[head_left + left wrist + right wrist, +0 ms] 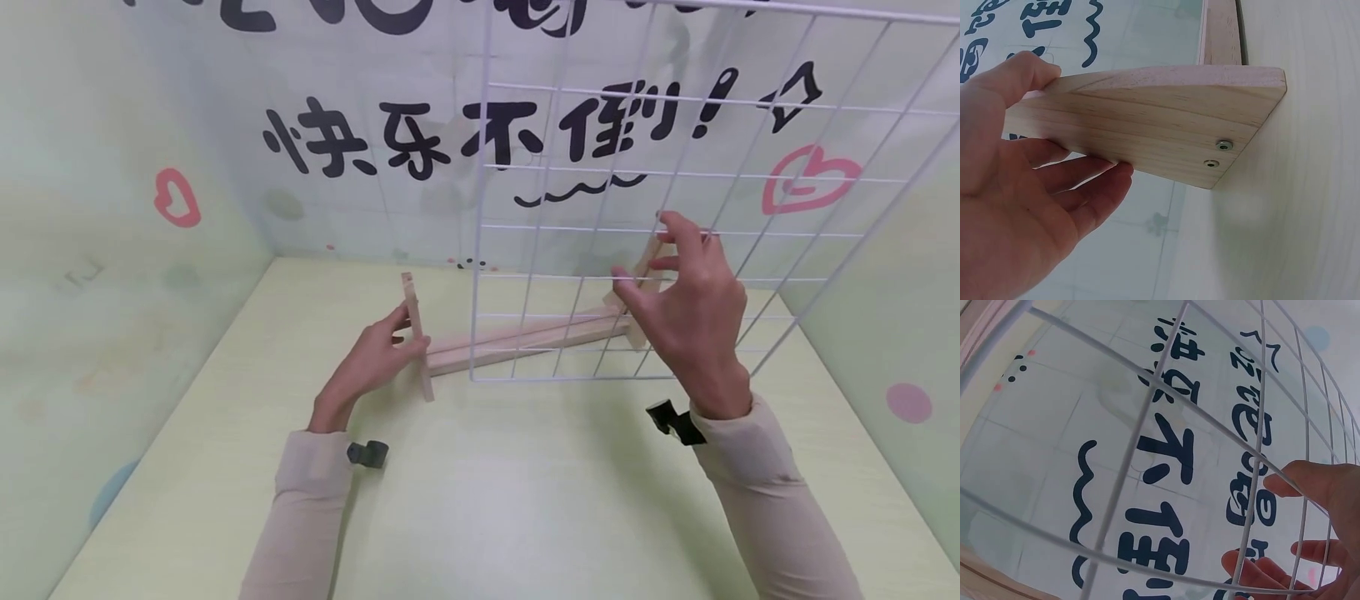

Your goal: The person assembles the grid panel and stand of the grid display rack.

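A wooden stand with a long crossbar (pixel 525 339) lies across the table. My left hand (pixel 378 354) holds its left end board (pixel 417 337); in the left wrist view the thumb lies along one edge of the end board (pixel 1147 112) and the fingertips along the other. Two metal screw heads (pixel 1217 153) show near its lower end. My right hand (pixel 686 304) grips a white wire grid (pixel 540 227), thumb and bent fingers about its wires. The right end board (pixel 637 333) is partly hidden behind this hand. In the right wrist view, grid wires (pixel 1124 469) cross before the fingers (pixel 1260 575).
Behind the stand rises a pale wall sheet (pixel 337 217) with black lettering and pink hearts. The light tabletop (pixel 502 492) runs between side walls. Each sleeve cuff carries a small black device (pixel 367 454). The grid leans up over the right half of the stand.
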{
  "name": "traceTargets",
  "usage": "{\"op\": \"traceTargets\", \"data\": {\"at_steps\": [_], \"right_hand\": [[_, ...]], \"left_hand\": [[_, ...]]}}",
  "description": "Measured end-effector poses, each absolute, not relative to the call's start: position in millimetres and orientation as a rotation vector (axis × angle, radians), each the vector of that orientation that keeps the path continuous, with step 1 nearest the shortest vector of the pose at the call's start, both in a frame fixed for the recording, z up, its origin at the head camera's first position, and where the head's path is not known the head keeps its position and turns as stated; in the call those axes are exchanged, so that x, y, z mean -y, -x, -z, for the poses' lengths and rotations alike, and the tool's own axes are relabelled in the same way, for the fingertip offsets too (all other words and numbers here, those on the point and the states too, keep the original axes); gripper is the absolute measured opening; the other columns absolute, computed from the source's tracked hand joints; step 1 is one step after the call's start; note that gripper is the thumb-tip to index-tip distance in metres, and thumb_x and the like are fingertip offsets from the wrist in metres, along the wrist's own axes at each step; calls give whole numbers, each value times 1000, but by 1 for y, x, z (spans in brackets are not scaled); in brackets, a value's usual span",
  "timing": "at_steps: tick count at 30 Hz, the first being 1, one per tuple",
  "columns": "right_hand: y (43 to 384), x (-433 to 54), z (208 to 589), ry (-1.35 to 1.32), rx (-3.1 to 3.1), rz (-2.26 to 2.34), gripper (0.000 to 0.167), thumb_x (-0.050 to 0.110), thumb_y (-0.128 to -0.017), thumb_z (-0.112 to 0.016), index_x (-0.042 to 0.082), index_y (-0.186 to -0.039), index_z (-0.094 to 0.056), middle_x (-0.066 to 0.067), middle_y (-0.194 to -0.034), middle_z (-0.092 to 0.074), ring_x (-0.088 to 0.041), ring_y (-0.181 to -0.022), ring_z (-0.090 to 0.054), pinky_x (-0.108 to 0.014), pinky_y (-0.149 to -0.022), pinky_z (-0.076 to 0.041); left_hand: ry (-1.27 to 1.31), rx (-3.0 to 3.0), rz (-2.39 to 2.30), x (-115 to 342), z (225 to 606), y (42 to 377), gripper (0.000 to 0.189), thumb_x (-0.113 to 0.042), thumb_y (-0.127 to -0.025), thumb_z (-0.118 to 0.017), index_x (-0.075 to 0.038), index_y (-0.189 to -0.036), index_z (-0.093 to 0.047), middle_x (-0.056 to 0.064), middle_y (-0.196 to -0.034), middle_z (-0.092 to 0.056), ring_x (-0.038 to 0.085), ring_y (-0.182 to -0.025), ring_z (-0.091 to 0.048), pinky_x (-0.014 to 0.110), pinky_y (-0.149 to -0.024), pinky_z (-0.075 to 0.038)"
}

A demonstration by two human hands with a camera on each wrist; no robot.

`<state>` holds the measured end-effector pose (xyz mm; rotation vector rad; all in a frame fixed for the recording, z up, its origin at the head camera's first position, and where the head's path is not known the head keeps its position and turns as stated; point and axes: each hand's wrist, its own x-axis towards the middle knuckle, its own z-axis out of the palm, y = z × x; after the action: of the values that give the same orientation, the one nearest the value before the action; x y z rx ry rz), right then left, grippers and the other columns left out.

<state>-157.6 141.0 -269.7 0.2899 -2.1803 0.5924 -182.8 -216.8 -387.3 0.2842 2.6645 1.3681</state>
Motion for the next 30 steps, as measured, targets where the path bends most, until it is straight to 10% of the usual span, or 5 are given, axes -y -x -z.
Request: {"op": "traceTargets", "data": {"at_steps": [30], "right_hand": [[170, -140, 246, -283, 2147, -604, 57, 26, -83, -79, 1, -128, -56, -22, -112, -66, -35, -88, -73, -51, -59, -51]], "left_hand": [[-385, -2552, -1441, 193, 395, 196, 73, -30, -98, -57, -18, -159, -19, 13, -152, -43, 36, -127, -54, 49, -100, -49]]}}
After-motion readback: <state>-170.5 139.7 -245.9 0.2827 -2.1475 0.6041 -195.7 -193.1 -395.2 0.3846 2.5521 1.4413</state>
